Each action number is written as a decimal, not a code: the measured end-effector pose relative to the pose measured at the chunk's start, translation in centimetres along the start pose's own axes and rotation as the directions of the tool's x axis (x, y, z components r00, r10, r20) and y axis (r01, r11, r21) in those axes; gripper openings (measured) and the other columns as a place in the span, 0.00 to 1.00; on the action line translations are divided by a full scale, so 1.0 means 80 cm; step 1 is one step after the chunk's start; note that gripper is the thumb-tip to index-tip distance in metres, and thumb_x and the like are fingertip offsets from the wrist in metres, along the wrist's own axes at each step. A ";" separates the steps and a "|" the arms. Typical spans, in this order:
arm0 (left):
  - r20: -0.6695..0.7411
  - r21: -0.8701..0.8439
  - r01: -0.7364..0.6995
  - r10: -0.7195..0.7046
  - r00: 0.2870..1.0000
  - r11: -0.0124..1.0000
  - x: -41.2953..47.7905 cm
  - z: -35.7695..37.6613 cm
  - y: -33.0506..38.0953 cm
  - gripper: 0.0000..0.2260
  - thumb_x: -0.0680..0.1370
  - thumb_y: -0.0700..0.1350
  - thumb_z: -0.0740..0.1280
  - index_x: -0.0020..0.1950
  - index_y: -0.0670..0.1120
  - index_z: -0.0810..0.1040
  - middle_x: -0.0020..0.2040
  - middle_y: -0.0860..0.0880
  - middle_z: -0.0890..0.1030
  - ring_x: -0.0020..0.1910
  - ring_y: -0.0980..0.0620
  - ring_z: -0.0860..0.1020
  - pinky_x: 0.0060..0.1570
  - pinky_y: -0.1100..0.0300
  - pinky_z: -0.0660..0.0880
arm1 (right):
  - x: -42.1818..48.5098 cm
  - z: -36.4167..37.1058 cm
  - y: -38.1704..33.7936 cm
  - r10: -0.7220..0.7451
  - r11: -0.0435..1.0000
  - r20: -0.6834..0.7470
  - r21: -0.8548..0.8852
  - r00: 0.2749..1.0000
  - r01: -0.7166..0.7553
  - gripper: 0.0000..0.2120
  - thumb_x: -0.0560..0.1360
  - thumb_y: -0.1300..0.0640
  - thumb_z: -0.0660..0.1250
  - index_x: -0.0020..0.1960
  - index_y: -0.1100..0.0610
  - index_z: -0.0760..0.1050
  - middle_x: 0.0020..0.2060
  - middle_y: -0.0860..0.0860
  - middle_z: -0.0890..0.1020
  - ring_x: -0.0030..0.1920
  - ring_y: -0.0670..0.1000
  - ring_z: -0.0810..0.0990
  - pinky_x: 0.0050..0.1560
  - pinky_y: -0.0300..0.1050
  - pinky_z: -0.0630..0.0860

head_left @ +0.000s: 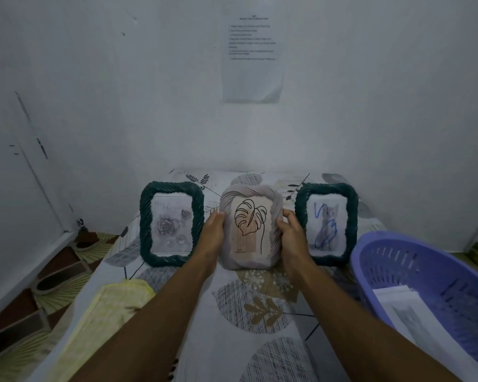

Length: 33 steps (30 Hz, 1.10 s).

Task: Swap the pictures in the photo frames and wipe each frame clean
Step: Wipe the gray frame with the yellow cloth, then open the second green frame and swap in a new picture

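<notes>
Cloth (pixel 108 312) left on table (pixel 260 354), basket (pixel 398 260) right

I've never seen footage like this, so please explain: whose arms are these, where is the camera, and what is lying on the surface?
There is no machine here. One camera, worn on a person's head, looks down at their own bare arms. The left hand and right hand grip the sides of a pale frame holding a leaf drawing. To its left stands a green rose frame, to its right a green cat frame. On the patterned cloth also lie a yellow rag and a purple basket with paper sheets inside.
</notes>
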<state>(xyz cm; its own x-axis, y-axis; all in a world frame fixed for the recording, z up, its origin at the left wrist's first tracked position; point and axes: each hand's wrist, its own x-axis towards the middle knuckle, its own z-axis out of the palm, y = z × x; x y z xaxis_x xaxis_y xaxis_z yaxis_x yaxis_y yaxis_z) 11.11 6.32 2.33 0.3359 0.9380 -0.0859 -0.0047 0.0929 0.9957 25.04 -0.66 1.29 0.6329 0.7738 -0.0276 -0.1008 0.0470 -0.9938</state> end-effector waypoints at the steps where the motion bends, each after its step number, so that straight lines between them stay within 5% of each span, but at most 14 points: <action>1: 0.000 0.016 -0.016 0.016 1.000 1.000 -0.003 0.001 -0.001 0.15 0.82 0.51 0.54 0.55 0.44 0.75 0.53 0.42 0.80 0.54 0.42 0.78 0.60 0.42 0.73 | -0.002 0.000 0.001 -0.007 1.000 -0.015 -0.009 1.000 0.007 0.12 0.82 0.58 0.55 0.59 0.51 0.75 0.56 0.54 0.81 0.55 0.55 0.80 0.60 0.57 0.76; 6: -0.022 0.240 -0.170 0.181 0.983 0.956 -0.035 0.001 -0.007 0.19 0.81 0.55 0.55 0.70 0.50 0.65 0.61 0.48 0.76 0.57 0.49 0.76 0.54 0.53 0.73 | -0.039 -0.016 0.011 -0.056 0.986 -0.096 -0.160 0.994 0.040 0.13 0.81 0.54 0.56 0.64 0.51 0.72 0.56 0.51 0.78 0.54 0.50 0.77 0.54 0.49 0.75; 10: -0.025 0.426 -0.337 0.383 0.923 0.840 -0.078 -0.005 -0.024 0.26 0.81 0.54 0.58 0.77 0.49 0.55 0.73 0.52 0.64 0.70 0.55 0.62 0.65 0.60 0.60 | -0.076 -0.036 0.022 -0.144 0.941 -0.095 -0.320 0.985 0.107 0.13 0.82 0.55 0.58 0.65 0.51 0.71 0.56 0.48 0.78 0.49 0.47 0.78 0.49 0.45 0.76; 12: 0.046 0.595 -0.416 0.488 0.872 0.688 -0.102 -0.011 -0.042 0.26 0.81 0.52 0.58 0.77 0.49 0.56 0.76 0.51 0.58 0.75 0.53 0.56 0.69 0.60 0.56 | -0.093 -0.049 0.028 -0.213 0.864 -0.030 -0.473 0.976 0.174 0.13 0.81 0.58 0.59 0.64 0.52 0.72 0.56 0.49 0.78 0.49 0.47 0.77 0.48 0.43 0.74; 15: 0.267 0.772 -0.515 0.546 0.794 0.371 -0.128 -0.022 -0.075 0.21 0.79 0.53 0.59 0.71 0.49 0.67 0.73 0.49 0.65 0.72 0.49 0.63 0.69 0.53 0.65 | -0.119 -0.076 0.054 -0.317 0.489 0.240 -0.787 0.917 0.375 0.12 0.79 0.57 0.58 0.60 0.53 0.73 0.56 0.51 0.77 0.54 0.51 0.75 0.54 0.47 0.75; 17: 0.380 0.794 -0.544 0.476 0.793 0.272 -0.137 -0.029 -0.093 0.23 0.78 0.57 0.56 0.68 0.47 0.71 0.69 0.48 0.71 0.67 0.48 0.69 0.67 0.52 0.68 | -0.135 -0.090 0.070 -0.320 0.218 0.393 -0.855 0.862 0.471 0.12 0.78 0.55 0.58 0.58 0.54 0.75 0.56 0.52 0.77 0.54 0.53 0.75 0.54 0.48 0.74; 18: 0.405 0.805 -0.535 0.422 0.811 0.257 -0.141 -0.032 -0.098 0.27 0.77 0.60 0.53 0.69 0.46 0.71 0.69 0.47 0.71 0.68 0.48 0.69 0.68 0.53 0.67 | -0.142 -0.093 0.072 -0.329 0.176 0.421 -0.852 0.845 0.493 0.14 0.78 0.54 0.57 0.59 0.55 0.76 0.58 0.53 0.77 0.56 0.54 0.76 0.56 0.48 0.74; 23: 0.395 0.831 -0.489 0.336 0.855 0.266 -0.145 -0.038 -0.108 0.34 0.74 0.63 0.45 0.73 0.46 0.67 0.74 0.46 0.67 0.73 0.49 0.64 0.72 0.54 0.58 | -0.153 -0.091 0.058 -0.285 0.193 0.425 -0.853 0.859 0.485 0.17 0.79 0.53 0.56 0.64 0.56 0.73 0.64 0.53 0.74 0.63 0.52 0.72 0.63 0.46 0.69; 28: 0.390 0.822 -0.512 0.410 0.824 0.248 -0.138 -0.037 -0.114 0.29 0.75 0.60 0.52 0.67 0.43 0.74 0.68 0.43 0.74 0.67 0.46 0.73 0.68 0.52 0.66 | -0.103 -0.084 -0.037 -0.426 0.175 0.466 -0.799 0.776 0.576 0.15 0.77 0.55 0.61 0.63 0.55 0.74 0.58 0.52 0.78 0.57 0.52 0.75 0.56 0.48 0.73; 33: 0.395 0.819 -0.522 0.425 0.815 0.240 -0.139 -0.036 -0.112 0.28 0.75 0.58 0.54 0.65 0.42 0.77 0.65 0.42 0.76 0.63 0.45 0.75 0.64 0.51 0.70 | -0.011 -0.126 -0.116 -0.415 0.206 0.236 -0.916 0.879 0.343 0.20 0.77 0.59 0.62 0.68 0.59 0.70 0.66 0.60 0.72 0.66 0.60 0.69 0.64 0.54 0.69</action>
<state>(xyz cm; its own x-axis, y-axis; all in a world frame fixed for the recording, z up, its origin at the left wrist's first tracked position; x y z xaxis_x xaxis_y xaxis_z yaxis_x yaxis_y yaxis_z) 4.71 -3.96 -5.74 0.6433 0.6719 0.3671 0.5948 -0.7405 0.3129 33.15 -8.14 9.47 0.4167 0.8097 0.4132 0.9000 -0.3035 -0.3129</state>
